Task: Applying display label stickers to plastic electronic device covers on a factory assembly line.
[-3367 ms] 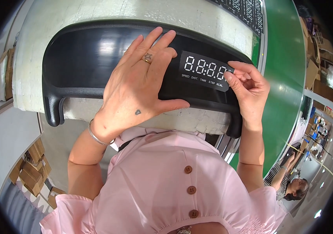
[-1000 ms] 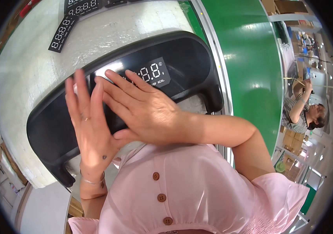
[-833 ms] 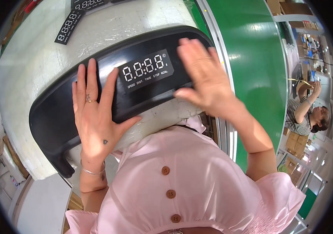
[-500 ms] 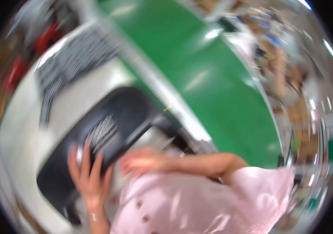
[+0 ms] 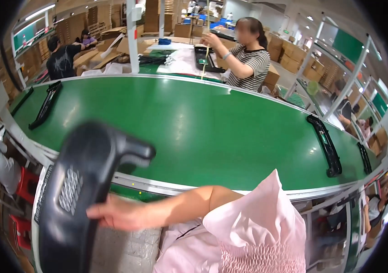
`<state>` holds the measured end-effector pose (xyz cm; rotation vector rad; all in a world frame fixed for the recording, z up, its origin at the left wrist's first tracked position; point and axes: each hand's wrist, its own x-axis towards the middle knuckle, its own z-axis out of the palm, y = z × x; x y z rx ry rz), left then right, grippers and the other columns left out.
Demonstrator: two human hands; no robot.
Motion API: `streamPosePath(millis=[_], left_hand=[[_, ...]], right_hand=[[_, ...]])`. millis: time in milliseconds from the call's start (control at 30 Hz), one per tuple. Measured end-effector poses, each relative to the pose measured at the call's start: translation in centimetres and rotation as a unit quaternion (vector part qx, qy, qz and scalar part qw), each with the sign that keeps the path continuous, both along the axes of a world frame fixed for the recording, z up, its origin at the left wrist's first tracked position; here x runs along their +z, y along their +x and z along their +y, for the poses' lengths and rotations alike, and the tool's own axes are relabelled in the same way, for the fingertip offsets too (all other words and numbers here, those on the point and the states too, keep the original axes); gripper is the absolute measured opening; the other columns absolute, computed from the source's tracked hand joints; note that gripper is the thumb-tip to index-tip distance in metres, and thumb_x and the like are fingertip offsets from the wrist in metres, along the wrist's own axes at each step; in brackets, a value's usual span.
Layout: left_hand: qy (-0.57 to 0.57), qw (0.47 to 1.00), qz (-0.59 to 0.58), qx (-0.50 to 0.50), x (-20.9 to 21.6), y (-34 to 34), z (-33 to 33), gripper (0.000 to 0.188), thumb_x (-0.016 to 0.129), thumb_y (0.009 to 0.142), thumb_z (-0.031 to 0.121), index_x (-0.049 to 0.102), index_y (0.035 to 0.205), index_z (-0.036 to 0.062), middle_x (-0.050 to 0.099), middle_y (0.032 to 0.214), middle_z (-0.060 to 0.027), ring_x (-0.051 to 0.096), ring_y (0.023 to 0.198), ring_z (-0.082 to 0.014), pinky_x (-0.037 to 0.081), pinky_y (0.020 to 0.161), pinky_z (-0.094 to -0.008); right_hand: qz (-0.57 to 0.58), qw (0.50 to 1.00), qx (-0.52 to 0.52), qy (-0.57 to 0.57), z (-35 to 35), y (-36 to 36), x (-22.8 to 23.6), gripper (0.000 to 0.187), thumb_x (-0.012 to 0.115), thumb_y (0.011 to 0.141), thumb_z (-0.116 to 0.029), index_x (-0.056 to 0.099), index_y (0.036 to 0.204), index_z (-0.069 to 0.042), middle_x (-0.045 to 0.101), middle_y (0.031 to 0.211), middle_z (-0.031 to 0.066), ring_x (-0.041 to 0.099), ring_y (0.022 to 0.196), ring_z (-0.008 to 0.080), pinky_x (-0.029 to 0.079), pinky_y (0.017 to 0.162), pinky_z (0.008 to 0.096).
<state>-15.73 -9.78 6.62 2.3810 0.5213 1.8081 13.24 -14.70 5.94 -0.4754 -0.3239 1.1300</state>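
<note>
A long black plastic housing (image 5: 98, 157) with a slotted grille and a bent end stands tilted at the left, partly over the near edge of the green conveyor belt (image 5: 180, 132). My right hand (image 5: 121, 214) grips its near right edge, thumb on the grilled face and the other fingers partly hidden. The lower end of the housing runs out of the picture. My left hand does not show.
More black housings lie on the belt at the far left (image 5: 46, 104) and the right (image 5: 325, 145). Across the belt, a person in a striped shirt (image 5: 250, 63) works on another housing (image 5: 207, 59). Red stools (image 5: 26, 185) stand at the lower left.
My view has swung up from the white table to the belt. The housing, flat under my left hand before, is now raised and tilted in my right hand; my left hand has left view.
</note>
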Motion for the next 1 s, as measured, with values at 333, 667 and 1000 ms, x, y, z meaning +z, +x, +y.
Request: streamPosePath(millis=[333, 667, 1000], left_hand=[[-0.181, 0.913, 0.36, -0.063, -1.0, 1.5, 4.4, 0.065, 0.072, 0.08, 0.035, 0.047, 0.135, 0.0093, 0.032, 0.146, -0.0194, 0.039, 0.129, -0.0386, 0.039, 0.103, -0.0506], [-0.217, 0.887, 0.407, -0.023, -2.1, 2.6, 11.0, 0.077, 0.071, 0.065, 0.001, 0.043, 0.137, 0.0022, 0.047, 0.138, -0.0173, 0.041, 0.129, -0.0355, 0.033, 0.107, -0.0427], [-0.315, 0.876, 0.359, 0.072, -4.9, 3.3, 22.9, 0.074, 0.071, 0.078, 0.044, 0.047, 0.135, 0.0033, 0.042, 0.143, -0.0167, 0.033, 0.136, -0.0343, 0.027, 0.112, -0.0409]], right_hand=[[-0.591, 0.64, -0.486, -0.068, -7.0, 23.0, 18.4, 0.016, 0.061, 0.08, -0.005, 0.065, 0.094, 0.003, 0.07, 0.086, 0.0069, 0.068, 0.078, 0.0155, 0.054, 0.066, 0.0297], [-0.818, 0.159, -0.169, -0.527, 0.1, 30.0, 0.3, 0.017, 0.052, 0.084, -0.019, 0.067, 0.088, -0.011, 0.068, 0.086, 0.0127, 0.068, 0.08, 0.0311, 0.054, 0.066, 0.0452], [-0.921, 0.206, -0.158, -0.289, 3.1, 29.3, -6.2, 0.042, 0.055, 0.079, 0.005, 0.06, 0.12, -0.007, 0.063, 0.11, 0.02, 0.06, 0.102, 0.038, 0.048, 0.088, 0.0414]])
